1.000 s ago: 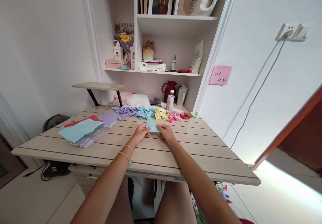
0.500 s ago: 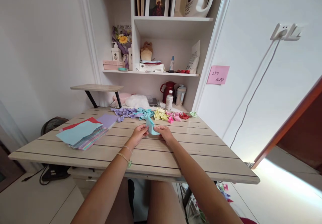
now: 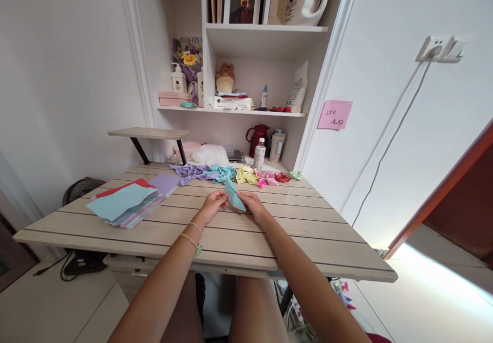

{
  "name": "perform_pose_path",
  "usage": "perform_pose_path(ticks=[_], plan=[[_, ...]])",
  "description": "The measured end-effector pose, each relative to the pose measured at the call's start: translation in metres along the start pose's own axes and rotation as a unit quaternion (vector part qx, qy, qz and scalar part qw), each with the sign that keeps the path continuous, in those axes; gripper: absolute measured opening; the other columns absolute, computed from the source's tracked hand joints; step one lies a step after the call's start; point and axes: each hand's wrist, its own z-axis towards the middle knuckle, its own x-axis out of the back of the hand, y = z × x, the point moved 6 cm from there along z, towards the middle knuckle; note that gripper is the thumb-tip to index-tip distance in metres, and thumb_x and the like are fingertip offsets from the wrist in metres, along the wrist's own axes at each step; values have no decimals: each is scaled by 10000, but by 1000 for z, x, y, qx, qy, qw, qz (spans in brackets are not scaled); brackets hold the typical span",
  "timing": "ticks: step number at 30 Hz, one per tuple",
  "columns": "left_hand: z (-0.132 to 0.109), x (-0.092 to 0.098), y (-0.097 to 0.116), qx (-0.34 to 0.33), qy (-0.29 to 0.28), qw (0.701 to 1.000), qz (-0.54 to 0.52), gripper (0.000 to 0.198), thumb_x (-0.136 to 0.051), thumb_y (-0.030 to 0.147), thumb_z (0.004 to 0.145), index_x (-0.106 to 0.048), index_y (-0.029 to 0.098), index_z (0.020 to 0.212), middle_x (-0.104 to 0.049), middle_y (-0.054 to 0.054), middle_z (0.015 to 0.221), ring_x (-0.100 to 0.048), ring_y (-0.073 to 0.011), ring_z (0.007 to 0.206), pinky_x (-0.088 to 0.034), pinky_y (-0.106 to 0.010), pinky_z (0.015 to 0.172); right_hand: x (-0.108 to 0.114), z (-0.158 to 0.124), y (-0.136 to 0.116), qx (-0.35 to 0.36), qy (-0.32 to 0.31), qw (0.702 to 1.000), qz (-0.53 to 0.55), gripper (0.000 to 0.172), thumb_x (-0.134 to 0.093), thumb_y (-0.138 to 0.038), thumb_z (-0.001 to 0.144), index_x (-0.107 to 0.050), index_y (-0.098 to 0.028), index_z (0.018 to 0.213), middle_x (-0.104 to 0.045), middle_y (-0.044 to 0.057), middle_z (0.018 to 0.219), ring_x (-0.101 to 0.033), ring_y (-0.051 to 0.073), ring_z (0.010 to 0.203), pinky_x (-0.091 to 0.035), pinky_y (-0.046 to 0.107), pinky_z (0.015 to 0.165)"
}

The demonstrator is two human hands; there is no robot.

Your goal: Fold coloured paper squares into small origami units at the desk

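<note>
The folded light-blue paper (image 3: 233,195) is located between the two hands, over the desk (image 3: 308,230): the left hand (image 3: 213,205) pinches its left edge between thumb and fingers, while the right hand (image 3: 252,204) has its fingertips at the right edge, and whether they pinch cannot be told. Beyond both hands lies a row of coloured folded pieces (image 3: 246,174), with a white-capped bottle (image 3: 259,155) standing behind it. Left of the left hand, a stack of paper sheets (image 3: 122,202) rests, light blue uppermost.
</note>
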Motion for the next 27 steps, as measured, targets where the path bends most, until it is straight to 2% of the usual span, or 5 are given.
perform_pose_path(ticks=[10,16,19,23,27], plan=[[2,2,-3,0,5,1000,14,392,-762,395,583,-612,121,820,-533,45,514,-466,-54,434,-334,-167,444,0,-4,1,-22,2,1000,8,345,-715,-467,599,-597,-147,655,-544,-26,549,-425,79,476,-287,214,464],[4,4,-8,5,7,1000,22,398,-754,423,587,-617,126,811,-565,33,544,-454,-51,418,-357,-183,458,7,-3,1,4,53,999,-2,342,-735,-414,592,-576,-176,779,-510,-64,503,-411,72,437,-296,191,445],[3,2,-10,4,2,1000,29,401,-737,455,602,-625,119,790,-563,28,532,-483,-66,436,-378,-193,479,1,-4,1,4,12,1000,-26,436,-733,-408,597,-601,-178,942,-577,-44,567,-462,89,466,-339,201,468],[3,0,-13,14,2,999,43,395,-691,504,640,-618,123,718,-549,30,500,-492,-82,437,-380,-200,469,-10,-6,1,22,-62,997,-41,345,-710,-385,616,-656,-137,850,-625,1,627,-536,122,556,-417,236,564],[1,0,-14,31,21,998,44,400,-670,520,660,-616,130,729,-573,23,521,-520,-99,454,-398,-208,470,-4,-3,3,55,-26,994,-91,310,-693,-364,630,-676,-142,846,-653,11,680,-567,150,612,-442,258,611]])
